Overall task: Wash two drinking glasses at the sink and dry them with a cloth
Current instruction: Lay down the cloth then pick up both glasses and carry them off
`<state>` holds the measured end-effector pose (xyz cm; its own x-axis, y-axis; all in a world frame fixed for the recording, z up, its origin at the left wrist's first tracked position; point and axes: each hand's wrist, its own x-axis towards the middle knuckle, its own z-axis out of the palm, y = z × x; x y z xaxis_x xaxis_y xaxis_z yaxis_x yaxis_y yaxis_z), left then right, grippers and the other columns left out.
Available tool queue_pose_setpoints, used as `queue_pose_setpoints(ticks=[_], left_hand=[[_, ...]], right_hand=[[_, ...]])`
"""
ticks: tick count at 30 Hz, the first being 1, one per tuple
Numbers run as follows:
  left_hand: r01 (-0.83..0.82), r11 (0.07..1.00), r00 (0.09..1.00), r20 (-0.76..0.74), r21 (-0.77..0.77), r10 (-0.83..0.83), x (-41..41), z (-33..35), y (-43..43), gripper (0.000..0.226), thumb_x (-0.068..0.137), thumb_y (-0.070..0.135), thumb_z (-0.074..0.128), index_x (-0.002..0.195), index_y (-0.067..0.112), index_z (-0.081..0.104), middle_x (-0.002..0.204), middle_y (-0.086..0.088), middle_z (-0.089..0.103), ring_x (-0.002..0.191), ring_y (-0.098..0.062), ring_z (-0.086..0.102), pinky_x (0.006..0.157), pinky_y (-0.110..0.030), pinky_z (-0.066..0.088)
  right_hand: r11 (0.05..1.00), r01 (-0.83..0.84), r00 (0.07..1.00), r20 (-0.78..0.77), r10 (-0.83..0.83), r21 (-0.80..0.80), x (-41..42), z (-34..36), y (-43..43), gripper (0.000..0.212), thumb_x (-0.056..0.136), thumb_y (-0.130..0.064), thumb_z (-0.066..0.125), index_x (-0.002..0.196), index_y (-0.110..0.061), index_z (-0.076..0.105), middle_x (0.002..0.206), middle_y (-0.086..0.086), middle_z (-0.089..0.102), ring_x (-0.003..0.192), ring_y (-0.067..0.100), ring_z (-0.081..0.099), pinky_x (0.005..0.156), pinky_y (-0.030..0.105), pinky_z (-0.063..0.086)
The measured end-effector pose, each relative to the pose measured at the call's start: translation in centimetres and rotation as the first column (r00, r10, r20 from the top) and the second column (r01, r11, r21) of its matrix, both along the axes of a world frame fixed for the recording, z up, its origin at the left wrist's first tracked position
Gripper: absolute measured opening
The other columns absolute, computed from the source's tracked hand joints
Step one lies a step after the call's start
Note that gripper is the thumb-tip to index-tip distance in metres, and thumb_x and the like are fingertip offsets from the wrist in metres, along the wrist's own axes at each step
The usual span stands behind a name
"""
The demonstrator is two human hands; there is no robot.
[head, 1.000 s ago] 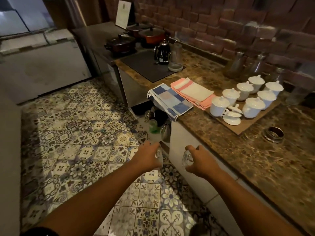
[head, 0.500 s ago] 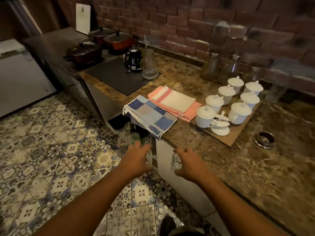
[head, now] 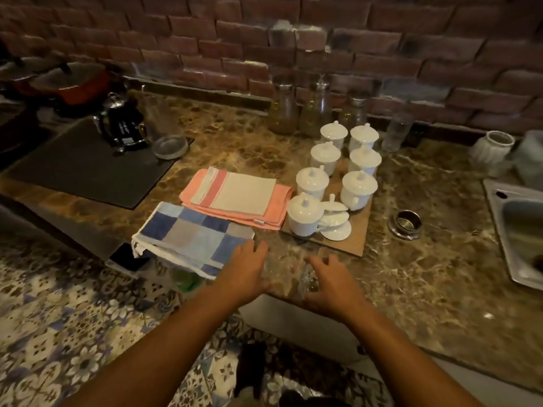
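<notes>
Both my hands are at the front edge of the marble counter (head: 426, 274). My left hand (head: 246, 270) holds a clear drinking glass (head: 269, 271), faint and blurred, on its right side. My right hand (head: 333, 284) curls round a second clear glass (head: 308, 282) on its left side. Both glasses are at counter level; I cannot tell whether they touch it. A blue checked cloth (head: 191, 236) lies just left of my left hand and hangs over the edge. Behind it lies a folded pink and cream cloth (head: 235, 198). The steel sink (head: 499, 218) is at the far right.
Several white lidded cups (head: 358, 186) stand on a brown board (head: 349, 239) behind my hands. A metal ring (head: 405, 224) lies right of the board. Glass jars (head: 283, 113) line the brick wall. A kettle (head: 122, 124), a jug and pots sit at the left.
Both hands have risen with the glasses from below the counter edge up to its top. My view has swung right, bringing the sink into sight.
</notes>
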<state>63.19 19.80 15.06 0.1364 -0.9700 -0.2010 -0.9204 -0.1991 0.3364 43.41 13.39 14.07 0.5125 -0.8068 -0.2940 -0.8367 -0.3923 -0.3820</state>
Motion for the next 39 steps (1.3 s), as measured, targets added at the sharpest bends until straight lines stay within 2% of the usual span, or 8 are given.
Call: queue_pose_setpoints(ticks=[2,5,7,11,15,25,33,39], left_hand=[[0.097,0.995,0.995,0.022,0.005,-0.097,0.3,-0.5,-2.3,0.074,0.091,0.037,0.068,0.151,0.014,0.031,0.151,-0.011,0.039,0.139,-0.032,0.038,0.111,-0.036,0.031],[0.199,0.98,0.979,0.03,-0.003,-0.199,0.8,-1.5,-5.3,0.081,0.085,0.038,0.073,0.15,0.015,0.03,0.151,-0.013,0.038,0.137,-0.034,0.037,0.112,-0.042,0.035],[0.268,0.963,0.963,0.031,-0.011,-0.268,0.8,-2.1,-6.7,0.079,0.084,0.039,0.073,0.149,0.018,0.031,0.151,-0.01,0.037,0.136,-0.032,0.037,0.11,-0.041,0.036],[0.405,0.914,0.914,0.027,-0.019,-0.404,0.5,-3.5,-8.6,0.078,0.083,0.04,0.072,0.147,0.022,0.032,0.148,-0.007,0.038,0.131,-0.03,0.041,0.103,-0.038,0.043],[0.462,0.886,0.887,-0.001,0.044,-0.462,0.2,-4.5,-9.2,0.077,0.085,0.039,0.072,0.149,0.022,0.031,0.148,-0.008,0.034,0.131,-0.031,0.037,0.104,-0.042,0.042],[0.419,0.908,0.908,-0.038,0.029,-0.417,0.8,-5.9,-10.1,0.081,0.084,0.035,0.077,0.149,0.024,0.03,0.151,-0.005,0.035,0.134,-0.027,0.038,0.106,-0.036,0.042],[0.396,0.918,0.918,0.011,0.029,-0.397,0.8,-6.7,-10.0,0.08,0.084,0.033,0.075,0.15,0.025,0.03,0.153,-0.004,0.034,0.136,-0.028,0.036,0.109,-0.038,0.041],[0.37,0.929,0.929,-0.009,-0.002,-0.37,0.8,-7.0,-10.1,0.079,0.085,0.036,0.073,0.15,0.028,0.03,0.153,-0.002,0.035,0.138,-0.025,0.037,0.111,-0.037,0.041]], right_hand=[[0.997,0.077,0.997,-0.003,-0.077,0.004,0.3,-0.2,-1.0,0.078,0.076,-0.039,0.075,0.144,-0.034,0.037,0.135,0.004,0.042,0.12,0.023,0.048,0.09,0.032,0.051],[0.974,0.225,0.974,-0.009,-0.225,0.011,0.5,-0.5,-2.1,0.083,0.073,-0.035,0.078,0.145,-0.037,0.035,0.136,0.004,0.04,0.123,0.023,0.047,0.092,0.033,0.052],[0.957,0.291,0.957,-0.023,-0.291,0.019,0.5,-0.6,-2.4,0.085,0.071,-0.036,0.078,0.145,-0.039,0.035,0.136,0.004,0.04,0.124,0.024,0.048,0.094,0.034,0.052],[0.936,0.352,0.935,-0.049,-0.352,-0.012,0.2,-1.0,-2.8,0.084,0.072,-0.039,0.076,0.146,-0.037,0.036,0.136,0.004,0.044,0.12,0.024,0.05,0.094,0.033,0.051],[0.923,0.384,0.921,-0.063,-0.385,-0.014,-0.1,-1.1,-3.0,0.082,0.075,-0.036,0.075,0.147,-0.037,0.035,0.137,0.003,0.043,0.12,0.022,0.049,0.094,0.031,0.049],[0.95,0.308,0.943,-0.111,-0.312,-0.059,-0.7,-1.7,-3.8,0.081,0.08,-0.037,0.075,0.149,-0.034,0.032,0.139,0.003,0.043,0.122,0.023,0.049,0.095,0.031,0.048],[0.963,0.258,0.957,-0.113,-0.265,-0.074,-0.2,-2.9,-4.6,0.079,0.082,-0.039,0.071,0.149,-0.036,0.031,0.139,0.003,0.043,0.124,0.023,0.046,0.096,0.035,0.051],[0.968,0.243,0.963,-0.103,-0.249,-0.065,-0.1,-3.8,-5.0,0.08,0.083,-0.039,0.069,0.151,-0.034,0.028,0.144,0.006,0.039,0.13,0.025,0.041,0.103,0.036,0.046]])
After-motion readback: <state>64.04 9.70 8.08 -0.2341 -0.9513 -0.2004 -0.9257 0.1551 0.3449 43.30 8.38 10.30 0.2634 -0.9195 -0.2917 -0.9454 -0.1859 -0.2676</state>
